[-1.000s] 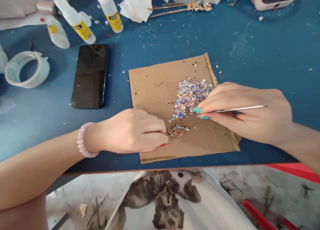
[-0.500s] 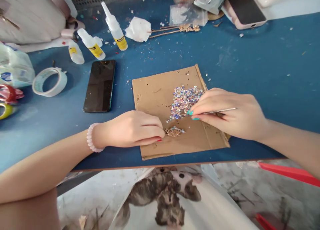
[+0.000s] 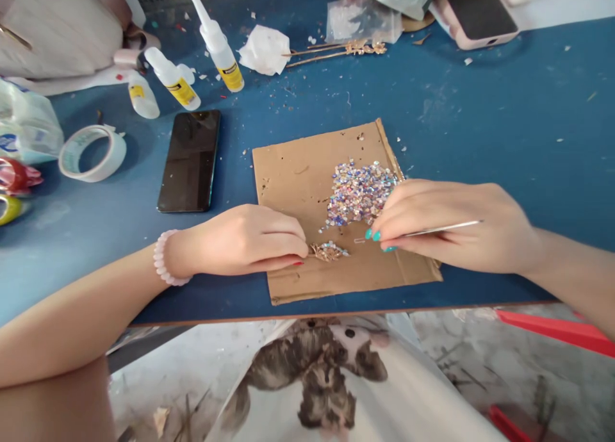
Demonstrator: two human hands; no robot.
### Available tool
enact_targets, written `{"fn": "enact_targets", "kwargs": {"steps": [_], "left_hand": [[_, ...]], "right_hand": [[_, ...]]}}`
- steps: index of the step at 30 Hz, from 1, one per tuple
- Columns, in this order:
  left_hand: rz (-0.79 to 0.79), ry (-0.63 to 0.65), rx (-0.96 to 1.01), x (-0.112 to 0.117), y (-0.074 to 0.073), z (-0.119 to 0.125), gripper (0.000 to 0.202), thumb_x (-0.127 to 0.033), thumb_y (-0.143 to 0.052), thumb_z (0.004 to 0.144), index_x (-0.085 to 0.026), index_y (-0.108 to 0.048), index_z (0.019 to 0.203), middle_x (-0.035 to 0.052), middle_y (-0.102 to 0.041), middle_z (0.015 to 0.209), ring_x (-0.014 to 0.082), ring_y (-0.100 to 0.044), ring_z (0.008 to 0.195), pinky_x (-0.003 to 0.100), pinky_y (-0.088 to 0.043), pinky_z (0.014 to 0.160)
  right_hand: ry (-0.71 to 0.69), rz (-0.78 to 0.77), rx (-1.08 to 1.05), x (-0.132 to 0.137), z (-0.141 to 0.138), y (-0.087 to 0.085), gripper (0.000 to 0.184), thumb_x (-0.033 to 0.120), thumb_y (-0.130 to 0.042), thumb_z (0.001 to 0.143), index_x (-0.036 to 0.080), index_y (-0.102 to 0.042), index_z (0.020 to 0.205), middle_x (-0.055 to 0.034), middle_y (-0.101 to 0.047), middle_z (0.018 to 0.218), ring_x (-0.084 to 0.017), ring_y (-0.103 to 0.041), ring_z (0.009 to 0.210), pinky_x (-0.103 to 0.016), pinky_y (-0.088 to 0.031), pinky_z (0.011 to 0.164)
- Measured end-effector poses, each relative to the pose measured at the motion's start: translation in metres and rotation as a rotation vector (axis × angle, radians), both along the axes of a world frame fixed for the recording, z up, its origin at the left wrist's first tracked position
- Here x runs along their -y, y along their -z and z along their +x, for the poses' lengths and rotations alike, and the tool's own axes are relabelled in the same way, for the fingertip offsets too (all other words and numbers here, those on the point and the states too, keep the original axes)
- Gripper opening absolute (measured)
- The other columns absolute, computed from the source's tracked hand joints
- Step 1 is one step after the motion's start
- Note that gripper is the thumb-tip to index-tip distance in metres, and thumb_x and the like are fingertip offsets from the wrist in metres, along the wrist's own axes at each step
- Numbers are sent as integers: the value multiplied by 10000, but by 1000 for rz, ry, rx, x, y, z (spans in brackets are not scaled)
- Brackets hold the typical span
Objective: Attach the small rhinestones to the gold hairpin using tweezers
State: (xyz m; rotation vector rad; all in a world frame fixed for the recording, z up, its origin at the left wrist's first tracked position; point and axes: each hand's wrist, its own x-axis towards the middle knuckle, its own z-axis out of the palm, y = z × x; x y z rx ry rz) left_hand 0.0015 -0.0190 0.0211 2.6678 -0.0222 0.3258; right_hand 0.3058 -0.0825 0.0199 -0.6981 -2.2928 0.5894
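A brown cardboard sheet (image 3: pixel 293 179) lies on the blue table (image 3: pixel 480 122). A heap of small iridescent rhinestones (image 3: pixel 358 191) sits on its right half. My left hand (image 3: pixel 245 240), with a pink bead bracelet at the wrist, is closed and pinches a small gold ornament (image 3: pixel 328 250) part-covered with stones, pressing it to the cardboard. My right hand (image 3: pixel 446 223), nails painted teal, is closed on a thin metal tool (image 3: pixel 432 230) whose tip lies just below the heap, right of the ornament.
A black phone (image 3: pixel 189 160) lies left of the cardboard. Beyond it are three glue bottles (image 3: pixel 221 47), a tape roll (image 3: pixel 91 152), crumpled tissue (image 3: pixel 264 50), gold hairpins (image 3: pixel 336 50), a plastic bag and a pink phone (image 3: pixel 475 13). The table's front edge runs close under my wrists.
The tool's tip has come out of the heap and moved down toward the ornament. My left hand stays on the ornament. The view shifted slightly.
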Motion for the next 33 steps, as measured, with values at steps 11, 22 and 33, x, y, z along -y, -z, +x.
{"fn": "enact_targets", "kwargs": {"steps": [11,22,33], "left_hand": [[-1,0,1,-1,2,-1,113,-156,-494,1053,-159,-606,1066,72,-713,959,157,-670,803,256,-469,713],[7,7,4,-1,2,2,124,-143,-492,1047,-151,-616,1055,71,-714,954,152,-666,782,259,-467,690],[0,6,21,-2,2,2,113,-140,-501,1036,-163,-609,1059,75,-731,947,155,-697,791,256,-491,689]], "right_hand": [[-83,33,46,2,-3,-3,51,174,-616,991,205,-646,963,12,-761,852,-118,-690,829,-280,-573,805],[-98,28,50,4,0,-4,30,182,-621,989,203,-638,978,11,-753,832,-126,-680,812,-305,-559,831],[-64,45,58,3,-4,-5,65,193,-616,991,232,-642,945,32,-751,823,-123,-698,783,-296,-568,769]]}}
